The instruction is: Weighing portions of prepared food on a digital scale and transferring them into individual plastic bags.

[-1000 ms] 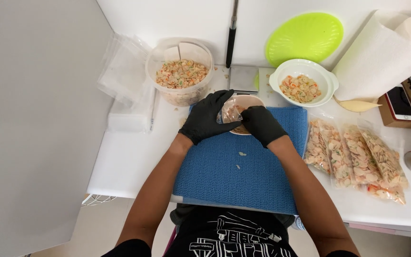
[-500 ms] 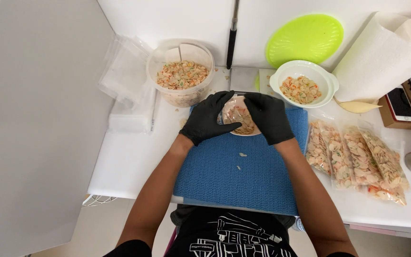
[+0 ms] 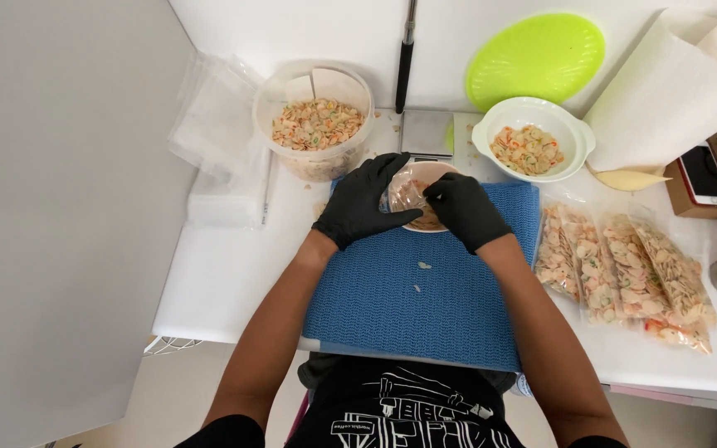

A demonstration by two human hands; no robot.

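Note:
Both my hands wear black gloves and meet over a small round dish (image 3: 440, 171) at the far edge of a blue mat (image 3: 425, 290). My left hand (image 3: 367, 202) cups a clear plastic bag (image 3: 409, 192) of mixed orange and pale pieces from the left. My right hand (image 3: 464, 209) pinches the bag's top from the right. The bag sits in the dish, partly hidden by my fingers. Two small crumbs (image 3: 421, 275) lie on the mat just below my hands.
A clear tub (image 3: 317, 124) of the same mix stands at the back left, a white bowl (image 3: 531, 138) at the back right. Several filled bags (image 3: 624, 270) lie right of the mat. Empty bags (image 3: 213, 124), a green lid (image 3: 535, 58), paper towel (image 3: 674, 83) and a phone (image 3: 703, 176) surround them.
My right hand has shifted from over the dish to its right side and back onto the bag's top. The bag now shows more between my hands.

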